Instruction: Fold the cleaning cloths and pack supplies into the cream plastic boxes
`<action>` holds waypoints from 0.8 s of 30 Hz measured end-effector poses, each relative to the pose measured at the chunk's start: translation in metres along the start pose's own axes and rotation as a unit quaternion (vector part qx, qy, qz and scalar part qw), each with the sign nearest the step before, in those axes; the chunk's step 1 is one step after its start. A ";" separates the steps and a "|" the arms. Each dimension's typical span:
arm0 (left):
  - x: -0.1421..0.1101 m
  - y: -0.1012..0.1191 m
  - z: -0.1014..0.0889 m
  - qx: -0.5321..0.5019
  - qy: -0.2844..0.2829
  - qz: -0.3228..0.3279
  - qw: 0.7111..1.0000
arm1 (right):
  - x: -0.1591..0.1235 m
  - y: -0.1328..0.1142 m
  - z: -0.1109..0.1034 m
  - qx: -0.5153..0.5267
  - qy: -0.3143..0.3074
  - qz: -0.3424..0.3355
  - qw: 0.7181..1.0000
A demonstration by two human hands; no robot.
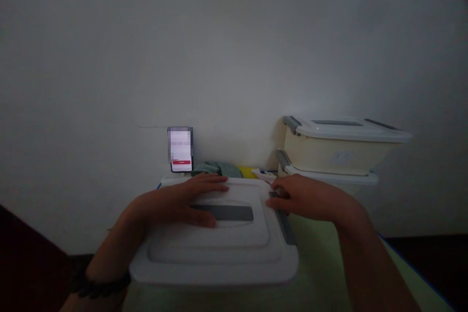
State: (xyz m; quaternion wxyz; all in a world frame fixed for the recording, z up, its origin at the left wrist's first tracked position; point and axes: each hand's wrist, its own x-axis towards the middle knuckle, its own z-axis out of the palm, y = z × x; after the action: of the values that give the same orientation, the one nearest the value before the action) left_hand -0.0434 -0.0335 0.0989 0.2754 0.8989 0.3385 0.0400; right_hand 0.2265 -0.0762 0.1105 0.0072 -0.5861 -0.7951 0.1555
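Observation:
A storage box with a white lid stands close in front of me; its body is mostly hidden below the lid. The lid has a grey handle strip in its middle. My left hand lies flat across the lid's left half, fingers spread and thumb over the strip. At the lid's right edge is a grey latch. My right hand is closed around the far end of that latch, thumb on top, with some fingertips hidden.
Two cream boxes with white lids are stacked at the right, the upper box on the lower box. A phone stands upright by the wall. Behind the lid lie a grey-green cloth and a yellow item. The pale green tabletop has blue edging.

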 end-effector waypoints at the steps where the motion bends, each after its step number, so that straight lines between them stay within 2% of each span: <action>1: -0.001 0.001 0.000 -0.003 0.004 0.002 1.000 | 0.000 0.000 0.000 0.001 -0.003 0.000 1.000; 8: -0.001 0.006 -0.001 -0.001 0.008 -0.001 1.000 | 0.000 -0.001 0.000 -0.033 0.010 0.003 0.999; 24: -0.001 -0.001 0.001 0.003 0.011 -0.008 1.000 | 0.002 -0.004 -0.001 -0.021 0.000 0.007 1.000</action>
State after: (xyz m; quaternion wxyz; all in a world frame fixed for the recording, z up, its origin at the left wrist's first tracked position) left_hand -0.0444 -0.0337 0.0975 0.2698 0.8962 0.3491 0.0463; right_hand 0.2222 -0.0754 0.1125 -0.0063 -0.5917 -0.7941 0.1385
